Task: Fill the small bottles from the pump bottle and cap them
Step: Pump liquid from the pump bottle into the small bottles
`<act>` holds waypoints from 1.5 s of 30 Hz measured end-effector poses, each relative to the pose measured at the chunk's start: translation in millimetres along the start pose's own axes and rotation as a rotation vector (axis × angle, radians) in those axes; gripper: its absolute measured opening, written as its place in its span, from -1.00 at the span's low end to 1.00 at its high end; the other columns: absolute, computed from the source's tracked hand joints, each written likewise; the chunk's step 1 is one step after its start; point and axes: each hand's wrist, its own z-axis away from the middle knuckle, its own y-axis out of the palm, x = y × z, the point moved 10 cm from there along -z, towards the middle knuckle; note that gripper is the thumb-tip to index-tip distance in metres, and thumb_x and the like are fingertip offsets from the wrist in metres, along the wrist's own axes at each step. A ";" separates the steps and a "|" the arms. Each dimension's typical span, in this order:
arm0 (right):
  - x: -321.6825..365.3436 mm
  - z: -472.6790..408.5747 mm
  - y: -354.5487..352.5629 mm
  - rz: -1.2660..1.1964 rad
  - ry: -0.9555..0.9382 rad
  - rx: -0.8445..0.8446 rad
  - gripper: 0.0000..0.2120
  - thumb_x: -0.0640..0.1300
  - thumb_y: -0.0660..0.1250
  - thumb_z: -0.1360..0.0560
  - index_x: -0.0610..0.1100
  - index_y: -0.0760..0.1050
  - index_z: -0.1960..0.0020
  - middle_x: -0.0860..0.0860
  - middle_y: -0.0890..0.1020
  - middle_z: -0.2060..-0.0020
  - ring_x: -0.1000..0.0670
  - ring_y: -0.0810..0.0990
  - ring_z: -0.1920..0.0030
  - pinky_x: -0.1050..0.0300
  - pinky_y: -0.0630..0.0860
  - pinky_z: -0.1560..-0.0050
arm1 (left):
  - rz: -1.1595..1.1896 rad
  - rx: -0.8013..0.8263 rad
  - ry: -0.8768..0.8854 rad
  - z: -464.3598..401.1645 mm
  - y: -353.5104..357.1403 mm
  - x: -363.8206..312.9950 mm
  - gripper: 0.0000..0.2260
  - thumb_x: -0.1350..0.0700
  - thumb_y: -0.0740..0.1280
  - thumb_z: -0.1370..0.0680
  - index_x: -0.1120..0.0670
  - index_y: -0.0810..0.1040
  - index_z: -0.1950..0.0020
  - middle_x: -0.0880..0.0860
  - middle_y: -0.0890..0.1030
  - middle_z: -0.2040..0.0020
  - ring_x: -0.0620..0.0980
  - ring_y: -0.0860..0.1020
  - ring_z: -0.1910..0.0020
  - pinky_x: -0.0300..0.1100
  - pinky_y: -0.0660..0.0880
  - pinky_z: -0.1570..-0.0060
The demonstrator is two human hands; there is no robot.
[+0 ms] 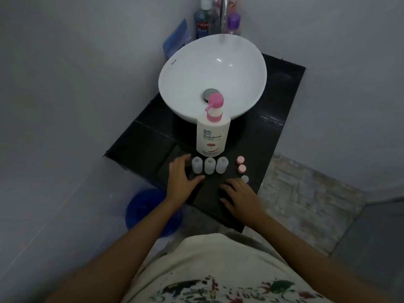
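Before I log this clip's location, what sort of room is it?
Most likely a bathroom: a white basin on a dark counter, a tap behind it, and mouthwash in the corner.

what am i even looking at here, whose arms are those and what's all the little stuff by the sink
This is one picture from a camera worn on a person's head, looking down, so the arms are that person's own. There is no machine. The left hand and right hand rest open on the black counter, holding nothing. In front of the white sink stands a white pump bottle with a pink pump. Nearer the person, three small clear bottles stand uncapped in a row. To their right lie two pink caps and one pale cap. Other toiletries stand behind the sink.
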 end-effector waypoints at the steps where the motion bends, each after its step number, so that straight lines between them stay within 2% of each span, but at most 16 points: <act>1: -0.6 -0.8 -1.0 -0.009 0.004 -0.004 -0.61 0.03 0.26 -0.50 -0.12 0.47 -0.26 -0.11 0.52 -0.24 -0.09 0.48 -0.24 0.04 0.43 -0.22 | 0.024 0.011 -0.004 -4.0 0.8 -2.2 -0.40 0.05 0.53 -0.33 0.03 0.39 -0.31 0.01 0.45 -0.24 -0.05 0.34 -0.25 -0.19 0.35 -0.18; 6: 4.8 -3.5 -32.4 -0.048 -0.009 -0.133 -0.60 0.09 0.15 -0.50 -0.11 0.52 -0.17 -0.08 0.56 -0.15 -0.05 0.51 -0.16 0.05 0.51 -0.14 | 0.040 0.028 -0.042 -10.8 1.3 -5.9 -0.71 0.10 0.45 -0.42 0.02 0.53 -0.12 -0.01 0.56 -0.08 -0.10 0.39 -0.14 -0.08 0.46 -0.13; 9: 8.1 -6.7 -61.6 -0.126 -0.014 -0.218 -0.62 0.10 0.15 -0.51 -0.11 0.54 -0.14 -0.05 0.58 -0.10 0.00 0.51 -0.11 0.06 0.51 -0.10 | 0.096 0.023 -0.070 -10.4 -2.8 -3.9 -0.74 0.07 0.44 -0.43 -0.01 0.53 -0.10 -0.03 0.57 -0.06 -0.09 0.44 -0.14 -0.10 0.47 -0.12; 12: 14.1 -15.1 -117.0 -0.280 -0.063 -0.404 -0.74 -0.01 0.24 -0.52 -0.15 0.57 -0.07 -0.05 0.61 0.01 0.03 0.53 -0.01 0.12 0.52 -0.01 | 0.142 0.001 -0.077 -9.4 -13.7 -12.1 -0.66 0.07 0.46 -0.43 -0.01 0.51 -0.18 -0.05 0.54 -0.10 -0.14 0.46 -0.11 -0.30 0.41 -0.07; 14: 17.7 -22.5 -166.6 -0.372 -0.105 -0.570 -0.81 -0.11 0.30 -0.52 -0.21 0.58 -0.01 -0.04 0.61 0.10 0.09 0.52 0.07 0.24 0.48 0.04 | 0.172 -0.031 -0.031 -8.7 -26.7 -28.0 -0.67 0.08 0.44 -0.46 -0.04 0.49 -0.19 -0.09 0.51 -0.07 -0.26 0.47 -0.05 -0.44 0.38 0.00; 16: 18.2 -34.6 -214.8 -0.449 -0.123 -0.727 -0.84 -0.16 0.29 -0.52 -0.25 0.57 0.04 0.01 0.57 0.16 0.15 0.48 0.13 0.36 0.41 0.07 | 0.192 -0.061 0.025 -8.9 -40.0 -45.6 -0.70 0.09 0.41 -0.48 -0.10 0.47 -0.17 -0.11 0.49 -0.05 -0.37 0.47 -0.02 -0.53 0.39 0.04; 18: 17.4 -55.5 -253.1 -0.534 -0.085 -0.812 -0.83 -0.14 0.26 -0.54 -0.23 0.56 0.04 0.05 0.55 0.16 0.12 0.50 0.14 0.36 0.41 0.10 | 0.199 -0.094 0.074 -10.0 -52.7 -61.1 -0.71 0.11 0.39 -0.51 -0.13 0.46 -0.18 -0.08 0.48 -0.04 -0.43 0.45 -0.02 -0.58 0.38 0.04; 20: 18.3 -88.7 -268.7 -0.592 -0.033 -0.744 -0.81 -0.09 0.24 -0.55 -0.19 0.55 0.04 0.05 0.58 0.16 0.09 0.52 0.15 0.33 0.42 0.10 | 0.179 -0.114 0.114 -12.9 -62.9 -75.5 -0.71 0.11 0.36 -0.53 -0.14 0.44 -0.20 -0.02 0.48 -0.05 -0.42 0.44 -0.01 -0.58 0.37 0.05; 23: 26.3 -141.5 -239.7 -0.643 0.020 -0.380 -0.72 -0.03 0.21 -0.57 -0.21 0.58 0.08 -0.07 0.65 0.18 0.03 0.58 0.19 0.25 0.49 0.08 | 0.120 -0.115 0.156 -18.1 -71.4 -93.4 -0.69 0.12 0.34 -0.55 -0.14 0.42 -0.25 0.03 0.47 -0.05 -0.42 0.41 0.02 -0.61 0.32 0.07; 25: 27.5 -157.9 -215.6 -0.706 0.036 -0.238 -0.69 -0.05 0.20 -0.58 -0.24 0.61 0.10 -0.12 0.67 0.22 0.07 0.61 0.29 0.23 0.53 0.13 | 0.091 -0.114 0.165 -20.4 -74.2 -100.2 -0.67 0.12 0.33 -0.55 -0.07 0.43 -0.30 0.05 0.46 -0.06 -0.34 0.43 0.03 -0.59 0.33 0.07; 27: 23.6 -165.6 -202.5 -0.799 0.051 -0.204 -0.66 -0.07 0.20 -0.58 -0.27 0.62 0.14 -0.12 0.66 0.29 0.06 0.61 0.36 0.22 0.52 0.14 | 0.061 -0.116 0.161 -21.8 -77.1 -105.3 -0.65 0.11 0.33 -0.55 -0.05 0.42 -0.33 0.05 0.45 -0.08 -0.22 0.44 0.02 -0.52 0.35 0.09; 30: 21.9 -169.9 -195.1 -0.868 0.052 -0.179 -0.64 -0.04 0.20 -0.58 -0.27 0.63 0.17 -0.12 0.67 0.32 -0.03 0.63 0.34 0.14 0.57 0.08 | 0.038 -0.127 0.168 -22.8 -80.9 -113.4 -0.63 0.09 0.33 -0.55 -0.06 0.40 -0.35 0.05 0.43 -0.09 -0.09 0.45 -0.04 -0.42 0.36 0.04; 35: 23.3 -168.2 -193.6 -0.893 0.038 -0.187 -0.61 -0.02 0.19 -0.58 -0.27 0.64 0.19 -0.12 0.67 0.36 0.00 0.62 0.35 0.17 0.55 0.07 | 0.012 -0.133 0.167 -22.6 -83.3 -124.3 -0.59 0.07 0.32 -0.54 -0.01 0.37 -0.39 0.05 0.41 -0.09 -0.04 0.45 -0.07 -0.18 0.48 -0.05; 40: 21.1 -169.7 -192.4 -0.923 0.031 -0.217 -0.61 -0.04 0.19 -0.58 -0.29 0.64 0.19 -0.14 0.66 0.36 0.04 0.60 0.34 0.20 0.53 0.09 | -0.003 -0.136 0.178 -23.9 -86.1 -131.8 -0.56 0.05 0.31 -0.55 -0.02 0.35 -0.42 0.02 0.39 -0.08 -0.06 0.43 -0.06 -0.17 0.49 -0.07; 45: 24.1 -169.0 -194.4 -0.949 0.018 -0.207 -0.62 -0.04 0.21 -0.58 -0.29 0.64 0.17 -0.12 0.66 0.36 0.04 0.61 0.31 0.22 0.52 0.09 | -0.027 -0.116 0.210 -25.6 -86.1 -140.0 -0.51 0.05 0.31 -0.55 -0.04 0.28 -0.46 0.01 0.37 -0.03 -0.07 0.39 -0.01 -0.27 0.42 -0.01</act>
